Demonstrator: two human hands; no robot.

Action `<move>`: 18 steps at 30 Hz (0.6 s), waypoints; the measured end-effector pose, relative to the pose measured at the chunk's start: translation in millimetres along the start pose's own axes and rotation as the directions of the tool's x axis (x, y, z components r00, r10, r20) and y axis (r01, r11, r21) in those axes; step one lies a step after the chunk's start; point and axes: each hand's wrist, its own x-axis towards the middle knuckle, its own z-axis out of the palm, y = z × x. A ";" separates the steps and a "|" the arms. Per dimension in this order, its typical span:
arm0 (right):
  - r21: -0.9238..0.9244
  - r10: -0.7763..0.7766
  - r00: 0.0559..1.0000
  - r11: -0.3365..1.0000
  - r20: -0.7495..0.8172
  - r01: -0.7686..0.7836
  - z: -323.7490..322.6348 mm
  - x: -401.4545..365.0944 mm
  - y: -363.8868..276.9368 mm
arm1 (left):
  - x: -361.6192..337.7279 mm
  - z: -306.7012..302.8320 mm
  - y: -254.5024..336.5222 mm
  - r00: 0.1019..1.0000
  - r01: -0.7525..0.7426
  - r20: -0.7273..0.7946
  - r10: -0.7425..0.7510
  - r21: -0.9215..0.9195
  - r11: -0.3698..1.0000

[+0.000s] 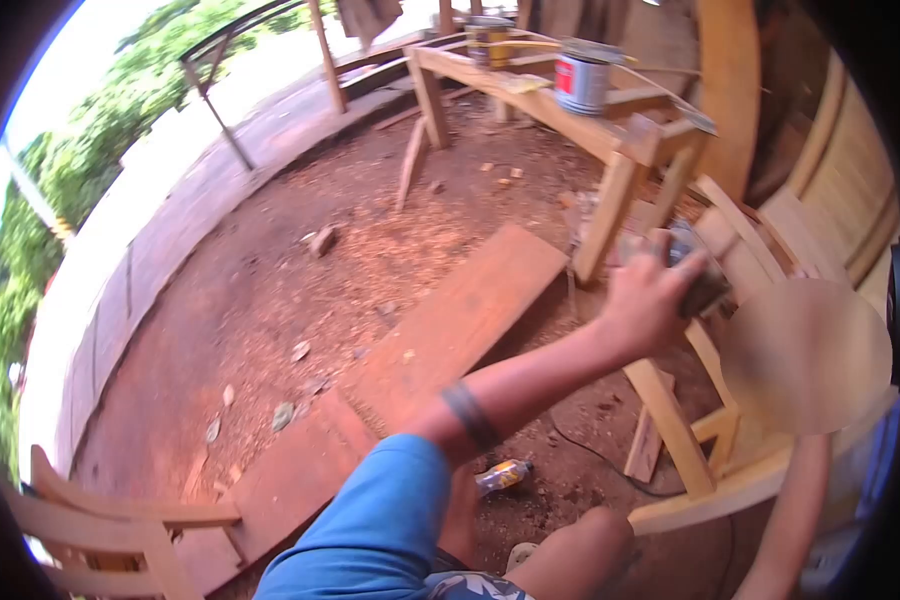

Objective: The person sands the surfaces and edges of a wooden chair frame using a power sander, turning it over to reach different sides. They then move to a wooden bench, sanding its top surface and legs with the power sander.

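My left hand (650, 298) reaches out to the right, its fingers wrapped round a dark, blocky tool (708, 285) whose exact kind is blurred. That tool is close to the pale wooden pieces of a chair-like frame (710, 450). From the lower right my right forearm (802, 500) rises toward the same frame. A round blurred patch (808, 355) covers where the right hand would be, so its fingers are hidden.
A wooden bench frame (530, 95) carries a grey can (582, 80) and a yellowish can (489, 42). Planks (460, 320) lie on the dirt floor among shavings. A plastic bottle (504, 476) and a dark cord (610, 465) lie near my legs. Curved wooden furniture (120, 525) stands lower left.
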 end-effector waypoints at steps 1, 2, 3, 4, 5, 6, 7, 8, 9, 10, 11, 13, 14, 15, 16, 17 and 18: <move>0.079 0.032 0.999 0.996 0.038 -0.035 18.0 10.3 38.7 | 10.7 4.6 1.7 1.000 -0.009 -0.009 0.009 0.009 1.000; 0.051 0.054 0.997 0.997 0.048 -0.056 25.7 19.4 69.9 | 17.8 16.9 0.3 0.999 -0.003 -0.039 -0.001 -0.090 0.996; -0.088 0.095 0.995 0.992 0.029 -0.092 22.9 24.5 86.6 | 23.1 14.5 2.1 0.999 0.014 0.041 -0.010 -0.100 0.995; -0.268 0.152 0.988 0.952 0.008 -0.145 20.8 30.6 89.2 | 18.9 30.0 -4.4 1.000 -0.011 0.005 0.011 -0.105 0.994; -0.384 0.191 0.982 0.906 -0.008 -0.179 22.5 35.7 86.3 | 15.1 45.7 -12.3 0.999 -0.036 -0.031 0.033 -0.108 0.994; -0.304 0.151 0.988 0.942 0.007 -0.142 9.8 29.9 56.3 | 11.6 60.0 -21.3 0.996 -0.061 -0.066 0.054 -0.109 0.992; -0.233 0.028 0.999 0.972 -0.016 -0.031 5.2 29.4 48.3 | 0.6 55.9 -25.0 0.999 -0.035 -0.045 0.030 -0.124 0.992; -0.253 0.029 0.999 0.967 -0.024 -0.034 -6.6 17.1 12.7 | -10.1 50.5 -29.1 1.000 -0.009 -0.024 0.005 -0.137 0.991; -0.239 0.020 0.999 0.971 -0.043 -0.030 -13.6 4.6 -12.5 | -25.1 41.3 -34.0 0.999 0.031 0.019 -0.029 -0.135 0.990; -0.224 -0.001 0.999 0.975 -0.045 -0.010 -14.5 -0.7 -29.6 | -42.3 33.8 -39.2 0.997 0.067 0.044 -0.061 -0.134 0.989; -0.204 -0.011 0.999 0.979 -0.044 0.002 -15.1 -5.8 -45.1 | -59.3 25.3 -44.1 0.993 0.102 0.069 -0.094 -0.131 0.986; -0.163 -0.034 0.998 0.986 -0.051 0.026 -13.6 -12.4 -68.0 | -92.4 11.2 -55.2 0.988 0.144 0.072 -0.136 -0.122 0.982; -0.142 -0.040 0.998 0.989 -0.056 0.032 -12.2 -13.6 -76.0 | -108.4 6.5 -61.8 0.986 0.159 0.070 -0.152 -0.113 0.981; -0.127 -0.048 0.997 0.991 -0.054 0.041 -8.7 -14.7 -81.6 | -124.0 2.7 -66.9 0.985 0.166 0.059 -0.161 -0.097 0.981; -0.116 -0.057 0.997 0.992 -0.057 0.050 -6.3 -14.0 -86.4 | -139.2 0.2 -72.8 0.985 0.172 0.045 -0.168 -0.084 0.982; -0.111 -0.064 0.996 0.992 -0.059 0.057 -4.1 -13.0 -89.1 | -153.8 -2.5 -78.2 0.984 0.172 0.051 -0.168 -0.088 0.981; -0.103 -0.066 0.996 0.993 -0.066 0.059 -2.7 -11.2 -92.7 | -168.5 -5.0 -84.0 0.984 0.171 0.057 -0.166 -0.095 0.981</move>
